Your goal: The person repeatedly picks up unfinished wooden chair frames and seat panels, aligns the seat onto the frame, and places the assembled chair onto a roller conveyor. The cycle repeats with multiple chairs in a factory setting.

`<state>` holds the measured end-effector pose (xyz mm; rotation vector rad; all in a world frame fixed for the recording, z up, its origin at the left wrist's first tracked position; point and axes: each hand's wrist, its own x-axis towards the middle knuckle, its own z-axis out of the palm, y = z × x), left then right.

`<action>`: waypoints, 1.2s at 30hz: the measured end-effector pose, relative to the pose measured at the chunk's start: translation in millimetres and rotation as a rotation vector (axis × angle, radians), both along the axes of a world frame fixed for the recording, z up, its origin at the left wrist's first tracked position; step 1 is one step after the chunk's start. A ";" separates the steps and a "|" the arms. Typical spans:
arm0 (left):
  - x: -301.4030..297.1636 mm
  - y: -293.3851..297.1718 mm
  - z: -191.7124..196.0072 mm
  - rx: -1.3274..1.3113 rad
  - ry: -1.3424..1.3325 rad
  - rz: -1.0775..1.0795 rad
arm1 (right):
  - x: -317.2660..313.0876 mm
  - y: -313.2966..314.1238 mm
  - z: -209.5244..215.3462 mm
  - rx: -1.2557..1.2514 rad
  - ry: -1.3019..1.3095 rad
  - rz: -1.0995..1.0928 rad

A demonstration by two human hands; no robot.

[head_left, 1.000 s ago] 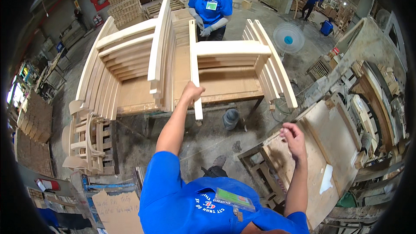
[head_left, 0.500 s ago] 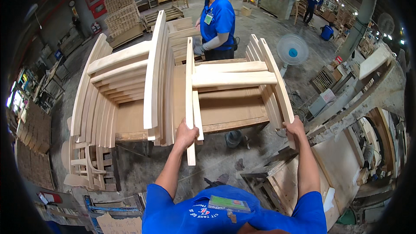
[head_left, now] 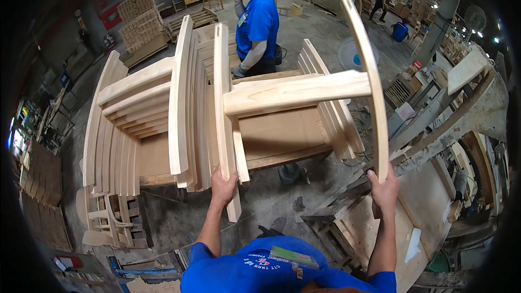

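A pale wooden chair frame (head_left: 304, 92), two long legs joined by a wide crossbar, is held in front of me. My left hand (head_left: 223, 185) is wrapped round the lower part of its left leg. Round the lower end of its right leg my right hand (head_left: 384, 189) is closed. The frame is tilted, its right leg raised above the stack of similar frames (head_left: 339, 122) behind it. To the left stands a taller stack of the same frames (head_left: 141, 108). Both stacks rest on a low wooden table (head_left: 282, 154).
A co-worker in blue (head_left: 259, 27) stands beyond the table. A fan (head_left: 353, 57) stands behind the right stack. Wooden boards and a bench (head_left: 404, 206) lie at my right. Curved chair parts (head_left: 108, 220) are piled at lower left.
The held frame's right side has risen and swung to the right, away from the right stack. My right hand moved right and down with it. The co-worker has raised a hand toward the head.
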<state>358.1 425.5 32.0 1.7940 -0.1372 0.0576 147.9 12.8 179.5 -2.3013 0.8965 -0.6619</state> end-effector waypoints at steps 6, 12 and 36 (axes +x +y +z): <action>-9.5 -19.7 18.8 -0.091 0.010 0.049 | -80.0 40.9 36.9 -0.060 -0.236 -0.070; -68.6 -37.7 53.4 -0.336 0.142 -0.073 | -200.3 71.9 7.5 -0.100 -0.410 -0.134; -385.2 -62.7 -46.4 0.611 0.193 -0.781 | -628.8 246.3 -181.6 0.413 -0.098 -1.116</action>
